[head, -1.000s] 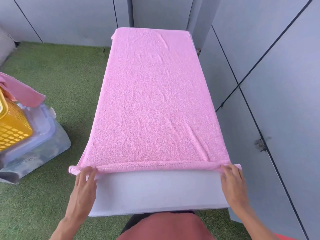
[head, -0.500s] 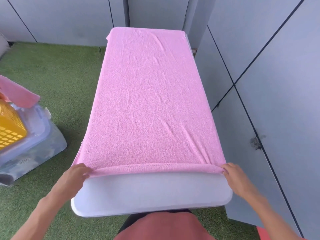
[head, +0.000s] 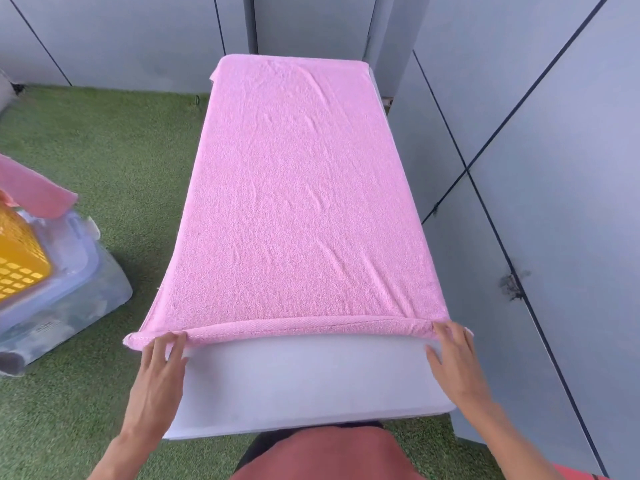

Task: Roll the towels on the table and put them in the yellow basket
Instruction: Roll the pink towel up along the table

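At nine o'clock, the yellow basket (head: 19,268) is sitting on a clear lidded bin (head: 69,289), a pink cloth (head: 34,192) draping over its rim. At seven o'clock, the left hand (head: 157,379) is lying with fingers straight, their tips pressing the turned-over near hem of the pink towel (head: 298,202). The towel is lying flat along the white table (head: 294,382), from centre toward twelve o'clock. At five o'clock, the right hand (head: 453,362) is pressing the hem's other end, fingers spread. Being soft, light terry, the towel is likely to sag and skew; holding both hem ends should be keeping the roll even.
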`<action>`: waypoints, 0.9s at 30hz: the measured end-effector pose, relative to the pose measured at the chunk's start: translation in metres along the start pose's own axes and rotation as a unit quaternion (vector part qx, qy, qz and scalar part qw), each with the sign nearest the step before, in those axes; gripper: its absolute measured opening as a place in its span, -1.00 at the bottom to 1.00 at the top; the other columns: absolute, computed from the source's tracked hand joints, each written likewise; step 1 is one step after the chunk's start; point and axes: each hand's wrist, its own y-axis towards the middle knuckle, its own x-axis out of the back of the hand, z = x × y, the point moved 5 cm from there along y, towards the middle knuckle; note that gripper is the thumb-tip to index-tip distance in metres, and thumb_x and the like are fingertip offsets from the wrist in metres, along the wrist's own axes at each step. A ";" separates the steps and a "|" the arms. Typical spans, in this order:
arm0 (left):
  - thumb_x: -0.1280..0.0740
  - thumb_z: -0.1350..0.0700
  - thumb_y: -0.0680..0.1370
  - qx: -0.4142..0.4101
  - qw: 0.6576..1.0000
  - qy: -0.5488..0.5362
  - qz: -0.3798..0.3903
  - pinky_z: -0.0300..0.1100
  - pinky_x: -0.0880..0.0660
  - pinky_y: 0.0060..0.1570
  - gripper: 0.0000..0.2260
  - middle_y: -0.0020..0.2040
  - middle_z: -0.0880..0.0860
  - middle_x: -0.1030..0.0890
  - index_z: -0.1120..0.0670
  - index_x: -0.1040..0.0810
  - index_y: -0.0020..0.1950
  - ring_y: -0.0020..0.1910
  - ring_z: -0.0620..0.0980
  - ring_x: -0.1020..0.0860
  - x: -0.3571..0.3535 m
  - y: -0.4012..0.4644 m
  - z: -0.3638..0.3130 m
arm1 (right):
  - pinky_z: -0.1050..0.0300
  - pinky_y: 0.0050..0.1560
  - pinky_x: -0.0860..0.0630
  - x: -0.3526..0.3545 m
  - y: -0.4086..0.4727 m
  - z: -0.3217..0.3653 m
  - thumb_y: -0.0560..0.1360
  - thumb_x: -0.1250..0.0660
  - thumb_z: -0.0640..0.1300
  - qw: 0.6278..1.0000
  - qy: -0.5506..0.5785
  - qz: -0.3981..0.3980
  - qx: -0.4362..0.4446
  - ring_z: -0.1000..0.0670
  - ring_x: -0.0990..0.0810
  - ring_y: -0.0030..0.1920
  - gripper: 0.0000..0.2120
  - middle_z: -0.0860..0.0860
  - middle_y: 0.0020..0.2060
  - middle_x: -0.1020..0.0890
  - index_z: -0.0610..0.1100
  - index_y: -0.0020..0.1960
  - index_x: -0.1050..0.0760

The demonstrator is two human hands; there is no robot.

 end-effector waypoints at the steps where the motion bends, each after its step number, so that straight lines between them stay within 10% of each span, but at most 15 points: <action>1: -0.42 0.40 0.38 -0.005 1.000 -0.002 0.005 0.14 -0.57 -0.17 -0.54 0.13 0.23 -0.46 0.27 -0.47 0.27 0.05 0.26 -0.43 -0.001 0.001 0.001 | 0.02 0.24 -0.33 -0.003 0.001 -0.002 0.42 -0.43 -0.29 1.000 0.008 0.012 -0.009 -0.19 -0.39 0.20 -0.59 -0.11 0.17 -0.43 -0.24 0.25 -0.48; 10: -0.37 0.51 0.39 -0.021 0.997 -0.051 0.058 -0.13 -0.36 -0.33 -0.73 -0.13 0.09 -0.45 0.27 -0.65 0.01 -0.25 0.10 -0.45 -0.005 0.042 0.022 | -0.09 0.13 -0.51 -0.001 0.014 -0.007 0.49 -0.34 -0.36 0.999 -0.023 0.040 -0.012 -0.13 -0.41 0.13 -0.81 -0.09 0.06 -0.51 -0.29 0.10 -0.55; 17: -0.41 0.29 0.48 0.072 0.961 -0.188 0.191 -0.13 -0.51 0.01 -0.70 -0.02 0.09 -0.63 0.11 -0.54 0.19 -0.03 0.07 -0.60 0.012 0.069 0.041 | 0.10 0.02 -0.38 0.012 0.038 -0.013 0.53 -0.27 -0.33 0.987 0.090 0.128 -0.036 -0.10 -0.53 0.07 -0.81 -0.03 -0.07 -0.53 -0.26 0.12 -0.54; 21: -0.50 0.26 0.40 0.162 0.954 -0.230 0.106 -0.30 -0.48 -0.20 -0.79 0.00 0.12 -0.50 0.15 -0.56 -0.02 -0.04 0.14 -0.53 0.023 0.083 0.045 | 0.20 0.02 -0.39 0.013 0.043 -0.010 0.49 -0.27 -0.40 0.972 0.183 0.112 -0.090 0.05 -0.56 0.05 -0.76 -0.07 0.03 -0.59 -0.23 0.12 -0.52; 27: -0.50 0.33 0.38 -0.007 1.000 -0.006 0.006 0.11 -0.50 -0.15 -0.74 -0.02 0.17 -0.53 0.21 -0.60 0.03 -0.09 0.22 -0.49 0.005 0.040 0.012 | 0.15 0.09 -0.32 0.007 0.023 -0.014 0.51 -0.30 -0.35 0.989 0.110 0.073 -0.060 -0.13 -0.48 0.13 -0.73 -0.08 0.06 -0.55 -0.20 0.18 -0.53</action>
